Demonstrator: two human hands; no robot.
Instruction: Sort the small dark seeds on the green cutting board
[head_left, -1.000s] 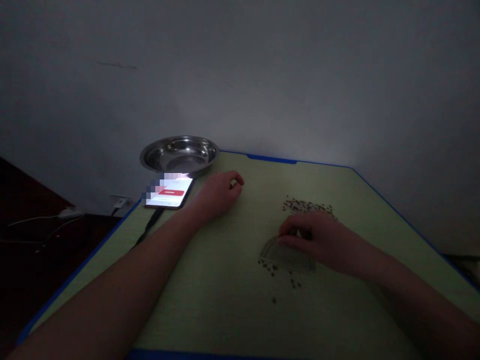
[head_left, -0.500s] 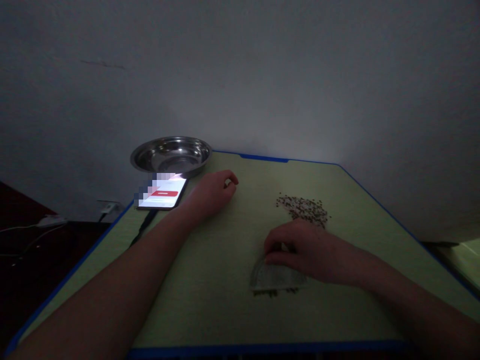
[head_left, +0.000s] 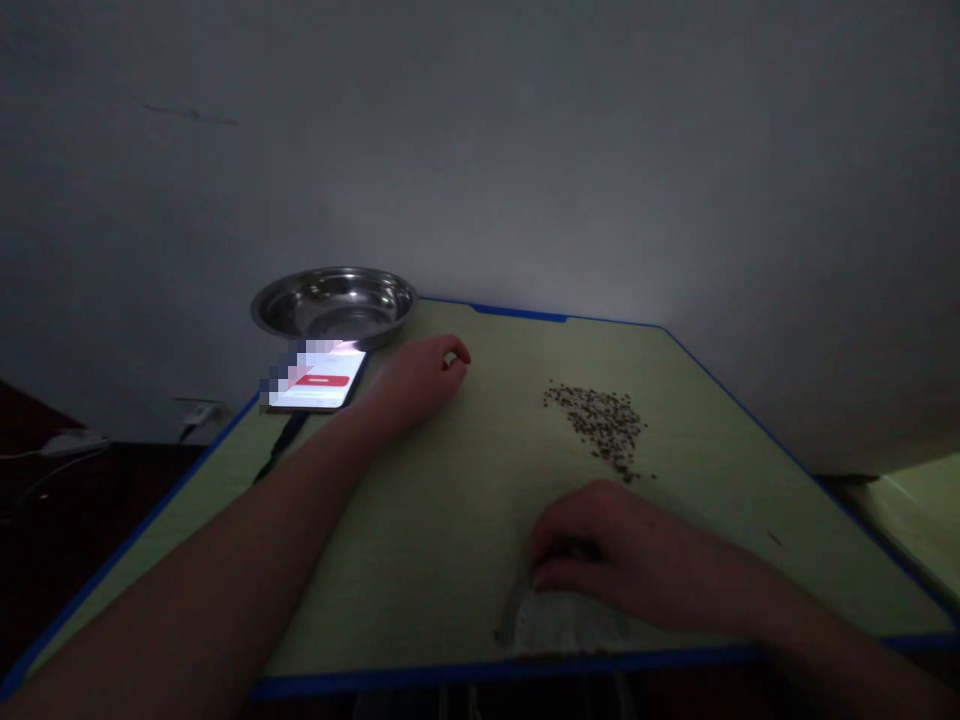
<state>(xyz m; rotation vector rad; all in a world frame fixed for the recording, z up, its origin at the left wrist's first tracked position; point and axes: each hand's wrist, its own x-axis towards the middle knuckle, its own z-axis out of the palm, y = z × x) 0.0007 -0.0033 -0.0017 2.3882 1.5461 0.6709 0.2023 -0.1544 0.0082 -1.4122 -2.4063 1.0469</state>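
My right hand [head_left: 600, 555] pinches a clear half-round plastic plate that looks like a protractor [head_left: 566, 622], its straight edge toward the front edge of the table. A few small dark grains show along that straight edge, blurred by motion. Beyond the hand lies a loose pile of small brown and dark grains [head_left: 600, 415], thinning to a point toward me. My left hand [head_left: 424, 375] rests on the tabletop left of the pile, fingers curled in to the thumb, and I see nothing between them.
A steel basin [head_left: 334, 305] stands at the table's back left corner, by the wall. In front of it a lit phone [head_left: 319, 380] lies beside my left forearm, with a dark strap [head_left: 281, 447] below it. The pale green table [head_left: 442, 560] has a blue rim.
My right hand has drawn the plastic plate toward me, up to the table's front edge. More of the grain pile shows behind it. My left hand stays in place; the view has shifted slightly.
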